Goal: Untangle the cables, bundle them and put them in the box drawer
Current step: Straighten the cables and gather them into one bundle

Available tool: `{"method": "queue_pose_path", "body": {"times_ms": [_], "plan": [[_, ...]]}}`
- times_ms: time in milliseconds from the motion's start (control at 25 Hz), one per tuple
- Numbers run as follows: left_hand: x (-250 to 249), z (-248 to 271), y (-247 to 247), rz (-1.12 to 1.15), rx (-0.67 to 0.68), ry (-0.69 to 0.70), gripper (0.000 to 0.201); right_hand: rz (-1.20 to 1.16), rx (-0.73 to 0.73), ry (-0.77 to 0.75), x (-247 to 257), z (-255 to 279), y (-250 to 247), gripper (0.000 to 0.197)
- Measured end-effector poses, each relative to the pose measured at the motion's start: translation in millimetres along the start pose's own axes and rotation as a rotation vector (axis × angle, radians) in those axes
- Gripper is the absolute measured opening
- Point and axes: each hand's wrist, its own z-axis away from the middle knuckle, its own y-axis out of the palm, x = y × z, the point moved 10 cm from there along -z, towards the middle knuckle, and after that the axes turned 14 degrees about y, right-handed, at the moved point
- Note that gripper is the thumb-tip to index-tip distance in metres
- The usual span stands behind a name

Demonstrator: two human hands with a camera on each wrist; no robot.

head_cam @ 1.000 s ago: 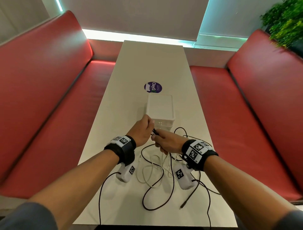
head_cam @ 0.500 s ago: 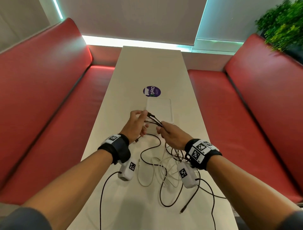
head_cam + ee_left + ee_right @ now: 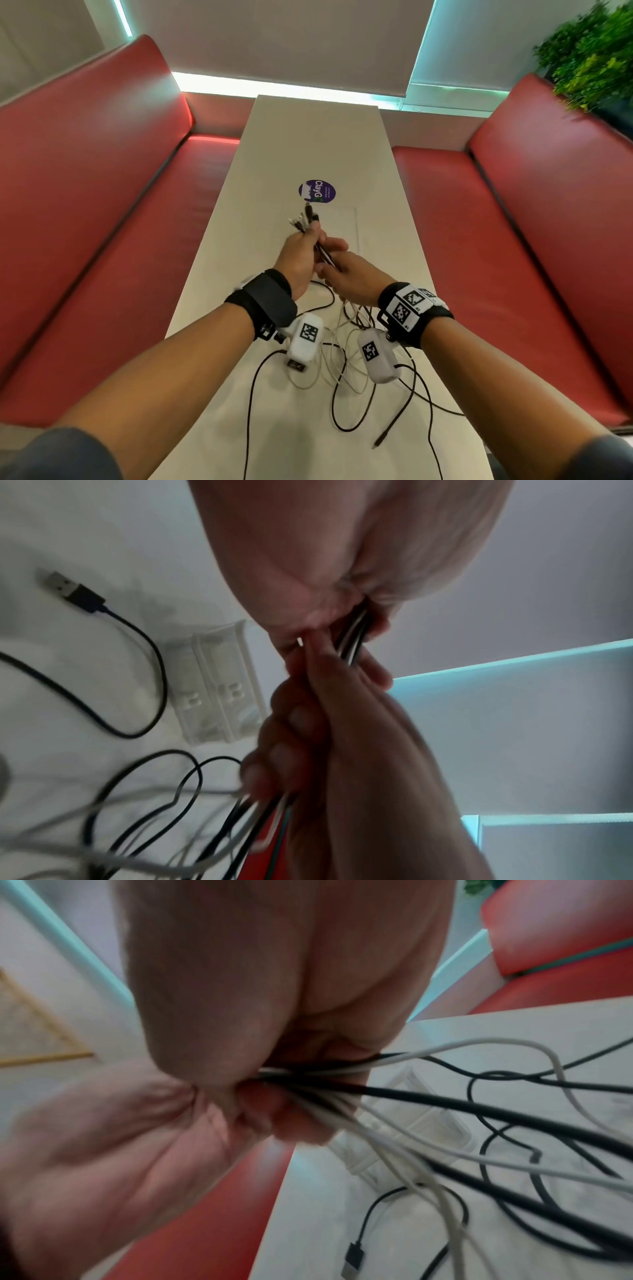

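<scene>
Fingers of the left hand (image 3: 301, 255) and the right hand (image 3: 352, 279) (just behind it) were curled around the cables (image 3: 323, 255), whose gathered length pointed away toward the box drawer (image 3: 342, 219).

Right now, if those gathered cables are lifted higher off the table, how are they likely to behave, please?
Probably floppy: below the right hand the cables sag in loose loops onto the table. Likely light, since the left hand holds their ends up easily. The trailing black and white strands cross, so they may drag and snag.
</scene>
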Motion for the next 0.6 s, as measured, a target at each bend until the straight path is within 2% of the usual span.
{"method": "queue_pose_path", "body": {"times_ms": [80, 200, 400, 600], "plan": [[-17.1, -12.8, -21.6, 0.179, -0.141, 0.025, 0.041, -0.046, 0.105, 0.057, -15.5, 1.4, 5.3, 0.028], [-49.4, -36.0, -74.4, 0.208, -0.307, 0.089, 0.041, -0.005, 0.167, 0.143, -47.3, 4.6, 14.0, 0.034], [-76.7, -49.4, -107.6, 0.253, -0.417, 0.182, 0.041, 0.349, 0.163, 0.207, -44.9, 5.7, -7.1, 0.043], [-96.4, -55.3, -139.1, 0.324, -0.494, 0.242, 0.043, 0.654, 0.214, 0.476, -83.6, 17.0, -24.7, 0.047]]}}
